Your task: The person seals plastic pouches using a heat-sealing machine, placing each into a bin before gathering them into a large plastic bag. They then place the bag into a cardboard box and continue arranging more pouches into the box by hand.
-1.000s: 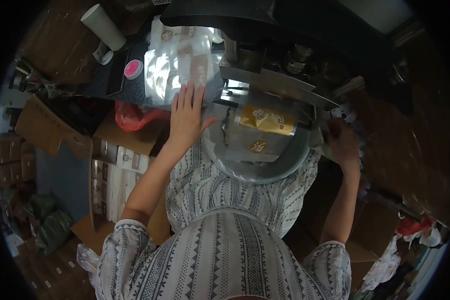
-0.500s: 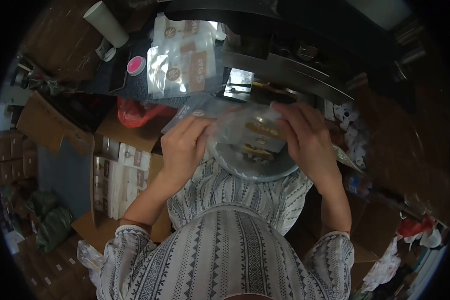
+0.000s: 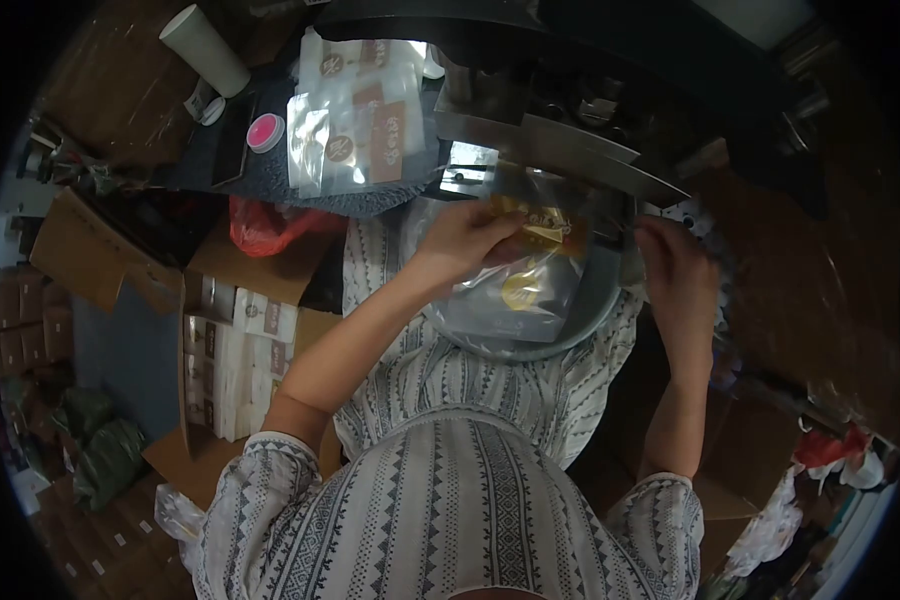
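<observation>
My left hand [image 3: 467,243] is closed on the upper left part of a clear plastic bag [image 3: 538,312] with a gold print. The bag lies over a round, pale basin [image 3: 608,300] on my lap, with its top close to the machine's metal plate [image 3: 610,160]. My right hand [image 3: 680,270] is to the right of the basin's rim, apart from the bag, its fingers curled together. Whether anything small is between those fingertips I cannot make out. The bag and my left hand hide most of the basin's inside.
Flat printed bags [image 3: 360,130] lie on a dark cloth-covered surface at upper left, beside a pink-topped round container [image 3: 265,132] and a white cup [image 3: 206,52]. An open carton [image 3: 195,290] of packed pouches stands at my left, near a red plastic bag [image 3: 260,225].
My left hand has moved right and up with the bag, which now lies flatter, its gold print showing. The right hand has come off the bag and moved right.
</observation>
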